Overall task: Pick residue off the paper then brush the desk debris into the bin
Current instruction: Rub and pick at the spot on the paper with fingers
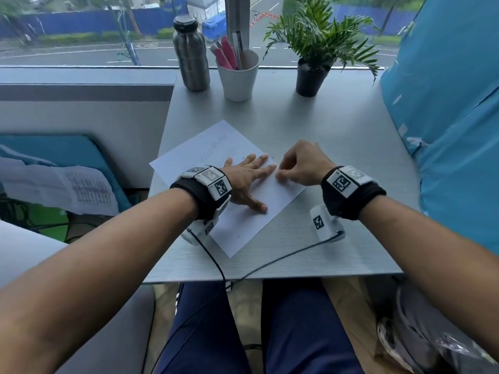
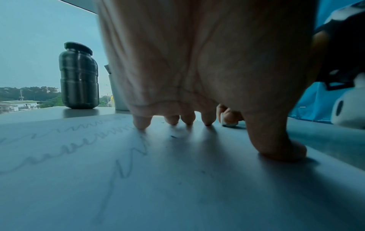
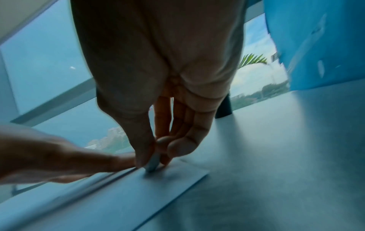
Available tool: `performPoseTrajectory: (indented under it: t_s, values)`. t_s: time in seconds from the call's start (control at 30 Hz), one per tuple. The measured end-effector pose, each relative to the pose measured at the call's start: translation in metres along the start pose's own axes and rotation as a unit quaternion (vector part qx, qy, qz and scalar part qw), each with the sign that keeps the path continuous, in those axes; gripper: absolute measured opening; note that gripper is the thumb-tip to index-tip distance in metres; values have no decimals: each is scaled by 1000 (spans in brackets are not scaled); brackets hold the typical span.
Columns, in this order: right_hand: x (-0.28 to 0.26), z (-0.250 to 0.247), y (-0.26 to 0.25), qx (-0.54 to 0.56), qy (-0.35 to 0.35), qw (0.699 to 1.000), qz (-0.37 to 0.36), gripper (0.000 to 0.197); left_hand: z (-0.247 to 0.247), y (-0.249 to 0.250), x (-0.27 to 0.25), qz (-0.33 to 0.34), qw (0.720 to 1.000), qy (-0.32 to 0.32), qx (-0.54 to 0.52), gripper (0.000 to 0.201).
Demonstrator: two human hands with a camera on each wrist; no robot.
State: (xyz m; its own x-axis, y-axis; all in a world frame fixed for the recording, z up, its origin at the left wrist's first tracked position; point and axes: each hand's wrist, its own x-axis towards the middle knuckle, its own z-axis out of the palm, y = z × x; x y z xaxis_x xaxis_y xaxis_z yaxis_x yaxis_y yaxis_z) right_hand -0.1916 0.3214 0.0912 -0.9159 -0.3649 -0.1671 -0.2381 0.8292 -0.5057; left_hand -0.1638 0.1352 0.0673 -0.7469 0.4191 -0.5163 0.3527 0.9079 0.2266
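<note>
A white sheet of paper [image 1: 243,222] with faint pencil squiggles lies slanted on the grey desk [image 1: 337,130]. My left hand [image 1: 252,182] presses flat on it with fingers spread, seen from below in the left wrist view [image 2: 197,120]. My right hand [image 1: 279,176] pinches a small white eraser [image 3: 153,163] between thumb and fingers, its tip touching the paper near the right edge, just beyond my left fingertips. The eraser [image 2: 229,124] also shows past my left fingers. Small dark specks [image 2: 173,136] lie on the paper.
A steel bottle [image 1: 190,55], a white cup of pens [image 1: 237,76] and a potted plant [image 1: 313,76] stand along the desk's far edge. A blue padded panel [image 1: 445,117] flanks the right. A lined bin [image 1: 405,325] sits on the floor, lower right. Cables trail over the near edge.
</note>
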Motion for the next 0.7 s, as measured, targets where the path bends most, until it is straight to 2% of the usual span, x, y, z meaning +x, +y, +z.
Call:
performPoseTrajectory:
  t_s: [0.07,0.17,0.2,0.33,0.4,0.47,0.53,0.6,0.7]
  values:
    - [0,3,0,-4,21,1000,-2,13,0,1,0,-2,1000,0,3,116]
    - [-14,18,-16,-21,-37,997,-69,12,1,-2,-1,1,1000,-1,-2,120]
    - [-13,18,-17,-24,-47,996,-71,12,1,-2,-1,3,1000,-2,-3,120]
    - [7,-9,11,-19,45,999,5,14,-1,-1,-6,34,999,-9,9,119]
    - [7,-14,17,-10,60,998,-6,14,-5,-5,-11,79,997,-15,10,119]
    - [1,-11,12,-5,39,998,-53,12,-7,-13,-16,120,992,-14,-24,121]
    - [-6,-6,10,5,14,996,-89,10,-7,-17,-23,141,987,12,-69,125]
    - [-10,2,10,4,-2,993,-117,10,-7,-20,-31,137,982,67,-109,126]
    - [-12,11,9,9,6,989,-145,10,-8,-23,-37,73,979,146,-125,115]
